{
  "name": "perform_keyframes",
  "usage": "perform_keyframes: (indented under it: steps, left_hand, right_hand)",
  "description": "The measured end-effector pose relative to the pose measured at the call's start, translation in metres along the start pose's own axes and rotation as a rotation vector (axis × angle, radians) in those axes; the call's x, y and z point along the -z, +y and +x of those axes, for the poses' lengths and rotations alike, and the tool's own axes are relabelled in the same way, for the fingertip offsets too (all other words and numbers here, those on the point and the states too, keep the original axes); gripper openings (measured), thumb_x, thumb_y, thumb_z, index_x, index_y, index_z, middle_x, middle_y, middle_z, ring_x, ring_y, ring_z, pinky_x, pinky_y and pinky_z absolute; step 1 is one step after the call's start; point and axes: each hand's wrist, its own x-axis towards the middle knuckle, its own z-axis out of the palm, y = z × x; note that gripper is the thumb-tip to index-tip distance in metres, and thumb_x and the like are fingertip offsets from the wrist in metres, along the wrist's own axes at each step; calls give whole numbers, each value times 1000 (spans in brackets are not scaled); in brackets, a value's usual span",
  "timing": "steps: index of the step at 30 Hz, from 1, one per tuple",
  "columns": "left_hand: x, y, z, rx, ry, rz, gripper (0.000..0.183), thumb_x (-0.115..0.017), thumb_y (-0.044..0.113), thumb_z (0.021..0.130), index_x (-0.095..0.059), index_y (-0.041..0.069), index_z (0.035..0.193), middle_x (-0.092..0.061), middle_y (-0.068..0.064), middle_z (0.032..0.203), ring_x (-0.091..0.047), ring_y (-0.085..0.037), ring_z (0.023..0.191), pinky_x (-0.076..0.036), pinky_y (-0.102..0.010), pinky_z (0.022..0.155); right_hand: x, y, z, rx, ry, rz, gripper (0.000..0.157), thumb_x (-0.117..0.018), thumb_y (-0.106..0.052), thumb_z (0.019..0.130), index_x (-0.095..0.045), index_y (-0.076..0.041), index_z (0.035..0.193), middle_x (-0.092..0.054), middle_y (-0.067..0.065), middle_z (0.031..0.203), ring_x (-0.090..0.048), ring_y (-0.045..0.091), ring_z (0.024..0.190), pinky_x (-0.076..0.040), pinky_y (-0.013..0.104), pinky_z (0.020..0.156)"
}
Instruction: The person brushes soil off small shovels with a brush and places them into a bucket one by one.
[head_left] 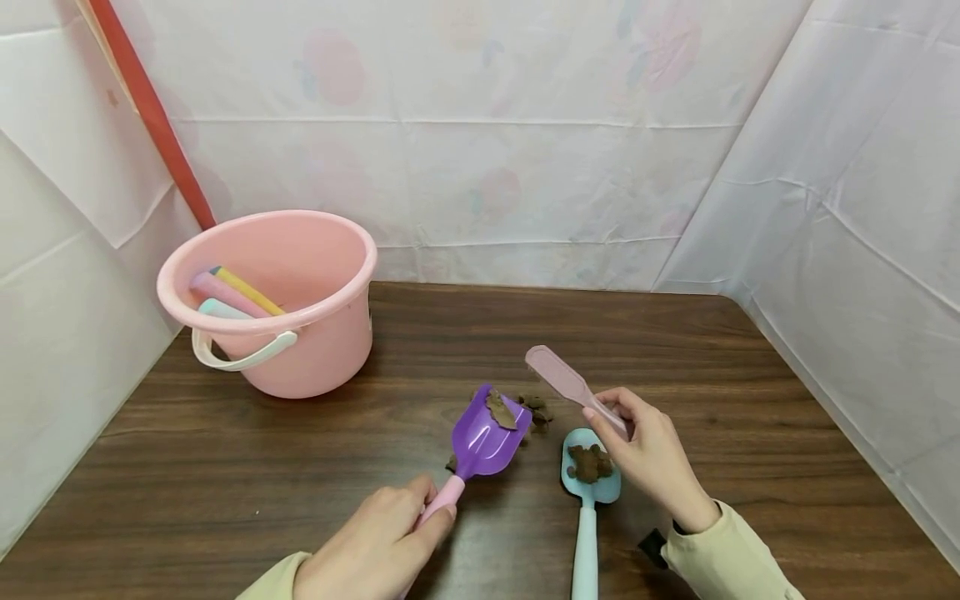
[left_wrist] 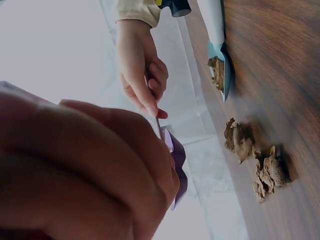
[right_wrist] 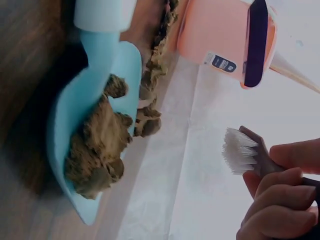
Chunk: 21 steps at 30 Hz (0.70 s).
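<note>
My left hand [head_left: 382, 533] grips the pink handle of a purple toy shovel [head_left: 474, 446], its blade held above the table with a brown crumpled clump [head_left: 498, 411] near the tip. My right hand [head_left: 656, 450] holds a pink brush [head_left: 558, 375] by its thin handle; pale bristles [right_wrist: 240, 152] show in the right wrist view. Beside that hand a teal shovel [head_left: 587, 542] lies on the table, its blade bearing brown lumps [head_left: 588, 463]. More loose brown pieces [left_wrist: 270, 172] rest on the wood, partly behind the purple blade in the head view.
At the back left stands a pink bucket [head_left: 322, 358] with a white handle [head_left: 247, 358] and several coloured sticks [head_left: 236, 293] inside. Pale sheeting [head_left: 480, 167] hangs around the back and sides of the brown table [head_left: 300, 450]. A red strip [head_left: 153, 117] slants down behind the bucket.
</note>
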Motion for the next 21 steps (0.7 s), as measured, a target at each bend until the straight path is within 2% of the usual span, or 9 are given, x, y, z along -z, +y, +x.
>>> perform_keyframes:
  steps: [2, 5, 12, 15, 18, 21]
  left_hand:
    - [0, 0, 0, -2, 2, 3, 28, -50, 33, 98, -48, 18, 74, -44, 8, 55, -43, -5, 44, -36, -22, 42]
    - [-1, 0, 1, -5, 4, 7, 27, -50, 33, 98, -49, 18, 75, -44, 8, 55, -43, -5, 44, -36, -22, 43]
    - [-2, 0, 3, -8, 3, 2, 27, -50, 31, 97, -49, 17, 74, -44, 8, 54, -43, -5, 43, -35, -22, 42]
    - [-2, -1, 3, -12, 11, 16, 26, -50, 30, 97, -48, 18, 74, -43, 9, 55, -42, -4, 44, -35, -22, 42]
    - [-2, -1, 3, -24, 19, 32, 26, -51, 31, 97, -49, 18, 74, -43, 9, 55, -42, -3, 45, -35, -22, 43]
    - [-2, -1, 4, -32, 17, 40, 26, -50, 32, 97, -50, 18, 75, -44, 9, 55, -42, -3, 45, -35, -22, 43]
  right_hand:
    - [1, -1, 0, -9, 4, 7, 15, -68, -21, 89, -65, -11, 99, -49, -6, 61, -38, 3, 47, -34, 23, 44]
    - [1, -5, -4, 28, -8, 38, 14, -68, -19, 89, -65, -12, 100, -49, -8, 60, -37, 1, 47, -33, 22, 42]
    - [-10, -21, -20, 295, -88, 146, 15, -67, -11, 89, -64, -17, 102, -44, -15, 59, -32, -8, 46, -29, 13, 39]
    - [-15, -27, -25, 400, -122, 151, 19, -67, -10, 88, -62, -19, 103, -43, -16, 62, -31, -11, 50, -27, 8, 41]
    - [-20, -31, -29, 460, -159, 143, 20, -67, -12, 88, -61, -21, 105, -41, -16, 63, -29, -12, 51, -27, 7, 43]
    - [-23, -33, -32, 481, -192, 137, 19, -66, -15, 89, -60, -22, 106, -40, -17, 63, -29, -12, 52, -26, 6, 44]
